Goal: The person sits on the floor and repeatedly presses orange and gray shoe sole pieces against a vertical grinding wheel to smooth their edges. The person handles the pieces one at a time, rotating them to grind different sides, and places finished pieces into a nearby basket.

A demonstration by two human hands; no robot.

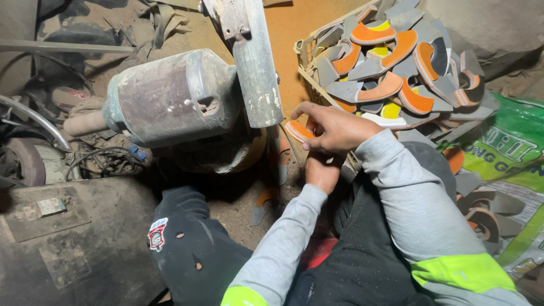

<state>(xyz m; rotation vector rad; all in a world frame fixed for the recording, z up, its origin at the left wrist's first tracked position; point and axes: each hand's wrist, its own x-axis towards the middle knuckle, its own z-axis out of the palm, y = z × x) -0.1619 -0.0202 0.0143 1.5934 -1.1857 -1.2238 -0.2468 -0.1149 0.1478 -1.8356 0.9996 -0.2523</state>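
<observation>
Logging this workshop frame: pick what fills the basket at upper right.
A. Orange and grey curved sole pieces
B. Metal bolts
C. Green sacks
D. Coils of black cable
A: the basket is heaped with curved orange and grey sole pieces.

— From where is the scene viewed?
— From a single camera worn on the head, aimed steeply down and forward; the motor housing (170, 96) is seen close, upper left.
— Is anything shared with another view?
— No, only this view is provided.
</observation>
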